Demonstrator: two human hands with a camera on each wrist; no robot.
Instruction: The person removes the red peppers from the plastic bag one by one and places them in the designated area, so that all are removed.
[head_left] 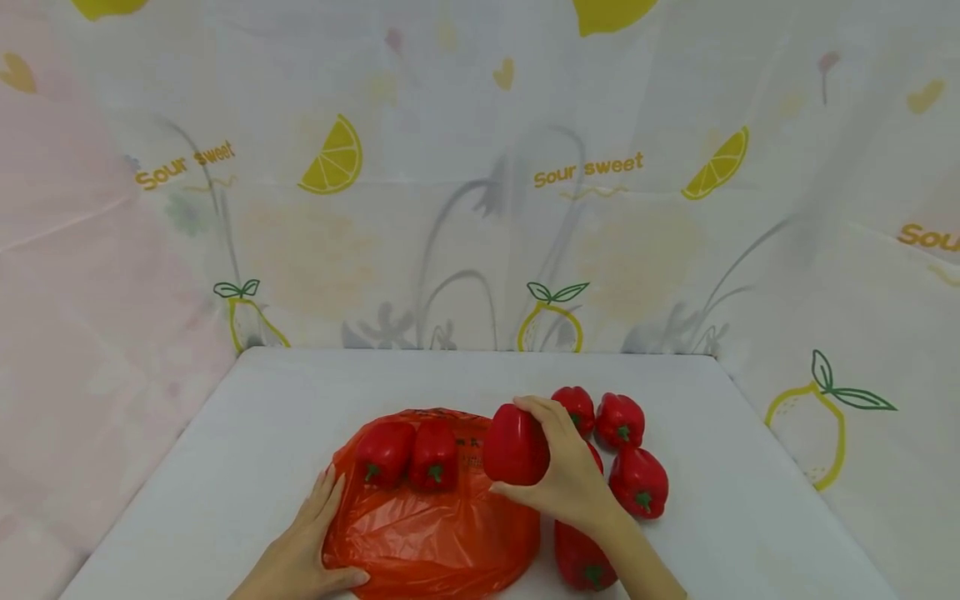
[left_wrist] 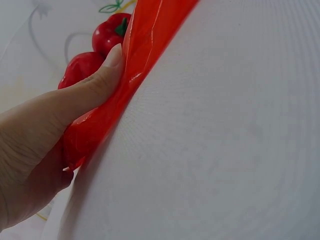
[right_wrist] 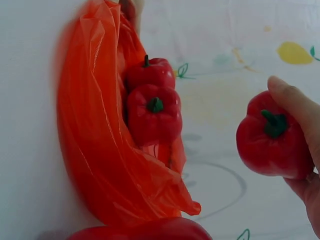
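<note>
My right hand [head_left: 572,477] grips a red bell pepper [head_left: 513,446] over the right part of an orange-red plastic bag [head_left: 442,542]. Its green stem [right_wrist: 274,124] shows in the right wrist view, where the held pepper is apart from the bag. Two more bell peppers [head_left: 386,452] [head_left: 434,454] lie side by side in the bag's opening, stems toward me. At the bag's left edge, my left hand [head_left: 307,533] holds the plastic between fingers and thumb. The left thumb [left_wrist: 95,85] lies along the bag in the left wrist view, while most of the fingers are hidden there.
Several bell peppers [head_left: 639,483] stand on the white table [head_left: 720,500] to the right of the bag, one of them [head_left: 581,558] close to the near edge. My right forearm partly covers this group. Behind the table hangs a lemon-print cloth [head_left: 465,250].
</note>
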